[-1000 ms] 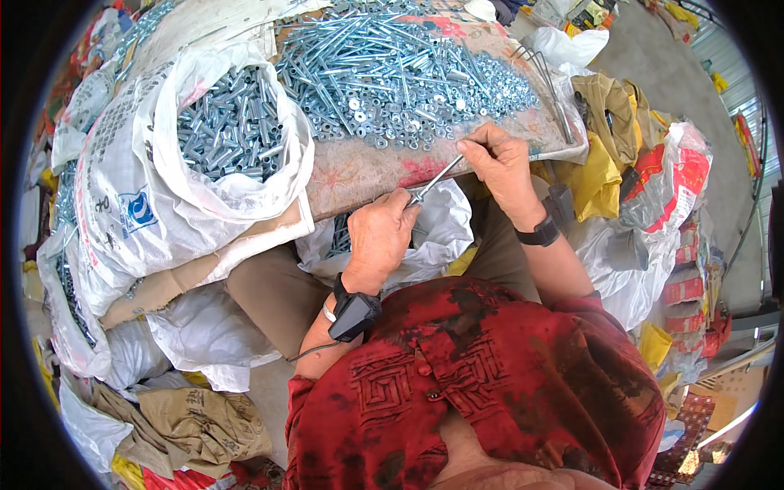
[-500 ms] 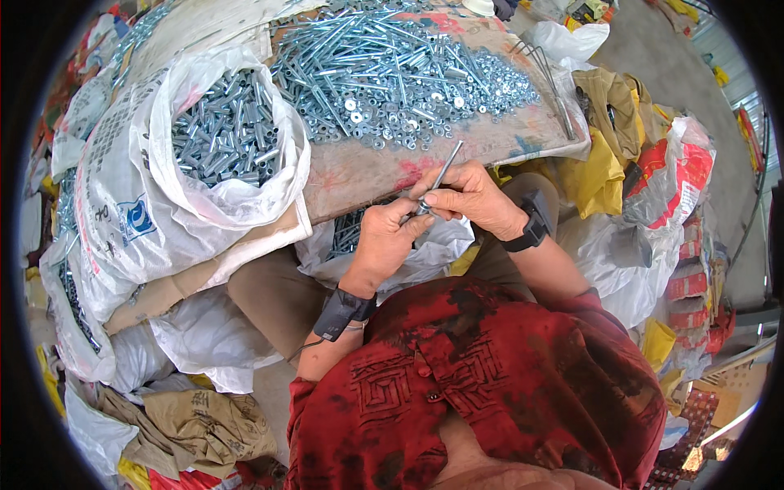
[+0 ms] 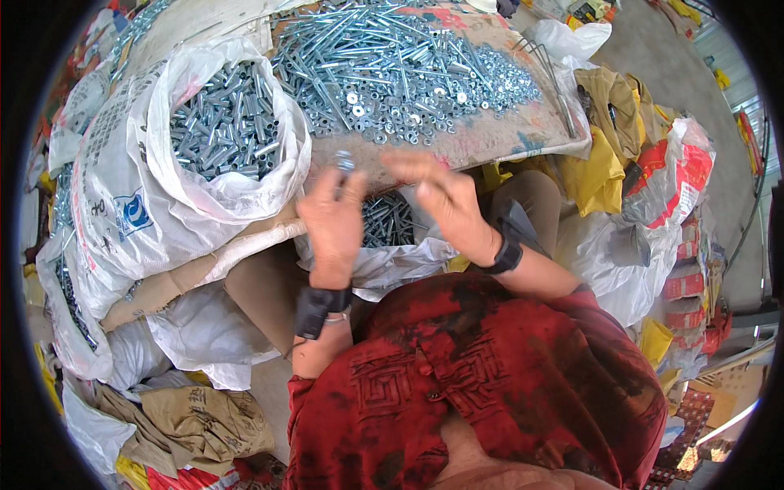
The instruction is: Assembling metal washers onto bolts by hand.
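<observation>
My left hand (image 3: 332,224) is raised at the front edge of the table, beside the big white sack. At its fingertips is a small shiny metal piece (image 3: 345,160), too smeared by motion to name exactly. To its right, my right hand (image 3: 451,204) has its fingers stretched out and thumb apart, with nothing visible in it. Below and between the hands, an open white bag (image 3: 408,265) holds finished-looking bolts (image 3: 385,219). Ahead on the table lie a heap of long silvery bolts (image 3: 359,45) and loose washers (image 3: 392,114).
The white woven sack (image 3: 106,188) at the left is full of short metal sleeves (image 3: 224,122). A bent wire rack (image 3: 555,90) stands at the table's right end. Yellow bags (image 3: 600,180) and clear plastic (image 3: 612,261) lie to the right, brown sacks (image 3: 204,425) at lower left.
The hands have parted. My left hand has swung left and forward; my right hand has opened and shifted slightly left. The thin rod they held together no longer shows between them.
</observation>
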Motion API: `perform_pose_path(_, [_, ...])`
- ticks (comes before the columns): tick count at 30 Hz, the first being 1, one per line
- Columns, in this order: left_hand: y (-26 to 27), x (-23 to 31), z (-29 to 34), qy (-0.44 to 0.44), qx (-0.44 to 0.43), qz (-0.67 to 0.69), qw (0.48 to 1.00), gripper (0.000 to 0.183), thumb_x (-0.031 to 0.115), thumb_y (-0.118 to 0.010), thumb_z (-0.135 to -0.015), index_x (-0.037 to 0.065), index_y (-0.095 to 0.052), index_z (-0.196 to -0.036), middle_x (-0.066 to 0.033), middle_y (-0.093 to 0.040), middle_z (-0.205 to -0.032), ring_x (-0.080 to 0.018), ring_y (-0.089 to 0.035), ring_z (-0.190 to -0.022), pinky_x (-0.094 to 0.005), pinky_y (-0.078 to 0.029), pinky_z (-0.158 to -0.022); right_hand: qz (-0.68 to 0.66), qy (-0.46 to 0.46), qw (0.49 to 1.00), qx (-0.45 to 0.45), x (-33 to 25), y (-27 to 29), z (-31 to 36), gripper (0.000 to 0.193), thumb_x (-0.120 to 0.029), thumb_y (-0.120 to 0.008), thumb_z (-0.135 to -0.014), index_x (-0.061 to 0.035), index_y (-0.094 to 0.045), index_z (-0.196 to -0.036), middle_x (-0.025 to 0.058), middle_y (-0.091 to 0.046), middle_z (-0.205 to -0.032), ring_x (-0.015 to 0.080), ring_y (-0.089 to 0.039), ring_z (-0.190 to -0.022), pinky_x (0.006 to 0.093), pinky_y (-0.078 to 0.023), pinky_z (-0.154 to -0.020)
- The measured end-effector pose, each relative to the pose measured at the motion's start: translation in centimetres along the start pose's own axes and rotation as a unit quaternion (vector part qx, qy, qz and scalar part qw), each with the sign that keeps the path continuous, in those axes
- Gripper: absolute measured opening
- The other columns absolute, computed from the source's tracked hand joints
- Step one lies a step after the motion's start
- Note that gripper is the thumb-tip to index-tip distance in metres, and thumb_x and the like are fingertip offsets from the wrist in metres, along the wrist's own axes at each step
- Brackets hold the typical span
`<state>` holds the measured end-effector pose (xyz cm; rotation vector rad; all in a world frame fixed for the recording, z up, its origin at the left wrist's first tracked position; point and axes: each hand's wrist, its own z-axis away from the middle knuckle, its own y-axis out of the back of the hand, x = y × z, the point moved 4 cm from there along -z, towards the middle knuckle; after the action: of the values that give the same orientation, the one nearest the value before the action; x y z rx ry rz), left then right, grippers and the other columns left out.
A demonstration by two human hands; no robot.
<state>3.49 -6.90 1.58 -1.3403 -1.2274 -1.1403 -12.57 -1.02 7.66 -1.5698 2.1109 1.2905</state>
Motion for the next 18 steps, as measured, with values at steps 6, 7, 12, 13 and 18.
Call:
perform_pose_path(6, [-2.6, 1.3, 2.7, -0.164, -0.073, -0.162, 0.97, 0.017, 0.013, -0.075, -0.085, 0.0, -0.064, -0.091, -0.0094, -0.055, -0.063, -0.0101, -0.045, -0.061, -0.03, -0.043, -0.056, -0.072, -0.296, 0.952, 0.043, 2.2, 2.2, 0.3, 0.03, -0.026, -0.055, -0.101, 0.0016, -0.06, -0.111, 0.0079, -0.069, -0.1, 0.0126, -0.063, -0.09, 0.0271, -0.051, -0.081])
perform_pose_path(7, [-2.7, 1.4, 2.4, -0.166, -0.074, -0.16, 0.97, 0.017, 0.013, -0.075, -0.085, 0.0, -0.064, -0.091, -0.0094, -0.055, -0.063, -0.0101, -0.045, -0.061, -0.03, -0.043, -0.056, -0.105, -0.289, 0.948, 0.078, 3.4, 3.1, 0.6, 0.027, -0.025, -0.058, -0.1, 0.0014, -0.06, -0.103, 0.0046, -0.068, -0.085, 0.0093, -0.062, -0.078, 0.0257, -0.052, -0.071])
perform_pose_path(12, [-4.0, 1.3, 2.9, -0.152, -0.107, -0.196, 0.963, 0.018, 0.018, -0.072, -0.082, 0.004, -0.061, -0.084, -0.0177, -0.062, -0.074, -0.0376, -0.063, -0.067, -0.0433, -0.047, -0.058, -0.175, -0.226, 0.938, 0.197, 2.5, 2.1, -0.6, 0.026, -0.023, -0.061, -0.098, 0.0007, -0.062, -0.086, 0.0019, -0.064, -0.072, 0.007, -0.058, -0.067, 0.0254, -0.049, -0.059])
perform_pose_path(13, [-3.9, 1.2, 3.1, -0.152, -0.107, -0.197, 0.963, 0.018, 0.018, -0.072, -0.082, 0.004, -0.061, -0.084, -0.0177, -0.062, -0.074, -0.0376, -0.063, -0.067, -0.0433, -0.047, -0.058, -0.129, -0.244, 0.954, 0.119, 2.7, 2.2, -0.9, 0.025, -0.023, -0.062, -0.097, 0.0008, -0.063, -0.089, 0.0025, -0.064, -0.074, 0.0072, -0.059, -0.067, 0.0255, -0.049, -0.059])
perform_pose_path(18, [-4.1, 1.4, 2.9, -0.168, -0.114, -0.225, 0.953, 0.018, 0.019, -0.072, -0.082, 0.004, -0.062, -0.084, -0.0162, -0.064, -0.076, -0.0369, -0.064, -0.068, -0.0442, -0.048, -0.059, -0.179, -0.25, 0.943, 0.125, 3.5, 2.1, -0.8, 0.026, -0.022, -0.062, -0.097, -0.0026, -0.062, -0.079, -0.0001, -0.056, -0.058, 0.0043, -0.055, -0.058, 0.0235, -0.043, -0.051])
